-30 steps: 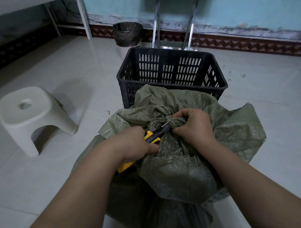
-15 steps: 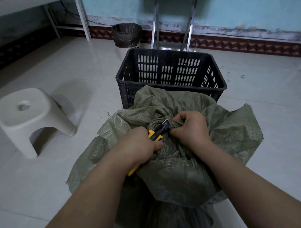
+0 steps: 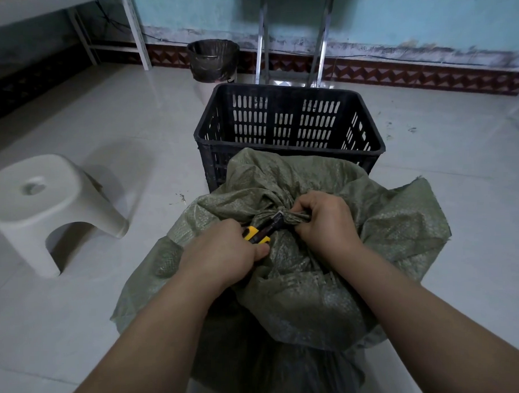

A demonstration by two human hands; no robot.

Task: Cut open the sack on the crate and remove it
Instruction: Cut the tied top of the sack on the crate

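From the head view, a large green woven plastic sack (image 3: 314, 297) fills the lower middle of the picture, directly in front of the person. It is draped over something bulky on the floor, and what is under it is hidden by the cloth. The top of the sack is gathered into a tight tied neck (image 3: 295, 217), which lies between the two hands.

The left hand (image 3: 222, 253) holds a yellow and black utility knife (image 3: 258, 234). Its grip is clamped around the handle, with the fingers curled over it, and the front end of the knife is touching the tied neck. If the blade is out, I cannot tell, because this part is small and dark. The right hand (image 3: 327, 223) has its grip clamped on the gathered cloth just beside the neck, with the knuckles upward.

Just behind the sack stands a black plastic crate with slotted walls (image 3: 204, 119). Its open top shows only its own walls inside, and the sack's far edge touches its near wall. On the left, well apart from the sack, a white plastic stool with a round hole in the seat (image 3: 41, 209) stands on the pale tiled floor (image 3: 132, 127). Near the far wall there is a round bin with a dark liner (image 3: 213, 61), and beside it two shiny metal legs (image 3: 261, 43) go up.
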